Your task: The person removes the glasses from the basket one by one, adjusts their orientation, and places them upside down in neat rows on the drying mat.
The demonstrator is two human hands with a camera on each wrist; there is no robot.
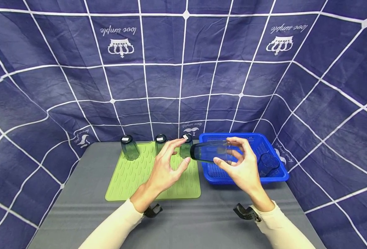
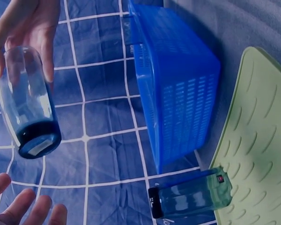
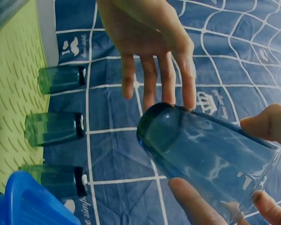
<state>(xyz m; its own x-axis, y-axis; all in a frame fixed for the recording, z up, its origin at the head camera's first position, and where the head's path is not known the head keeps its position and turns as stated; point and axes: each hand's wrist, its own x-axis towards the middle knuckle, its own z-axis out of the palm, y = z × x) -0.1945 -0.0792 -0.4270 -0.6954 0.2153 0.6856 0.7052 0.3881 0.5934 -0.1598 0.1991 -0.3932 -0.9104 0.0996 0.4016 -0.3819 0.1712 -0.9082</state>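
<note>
My right hand grips a clear bluish drinking glass near its rim, thumb on one side and fingers on the other. The glass lies tilted on its side in the air, its dark thick base pointing left. Facing that base, my left hand is held with thumb and fingers spread apart, nothing between them. In the left wrist view a pale label shows on the base of the held glass. The right wrist view has the left fingers close beside the base.
Three glasses stand upside down along the back of a green ribbed mat: a left one, a middle one and a right one. A blue perforated basket sits right of the mat, with another glass inside. Grid-patterned cloth hangs behind.
</note>
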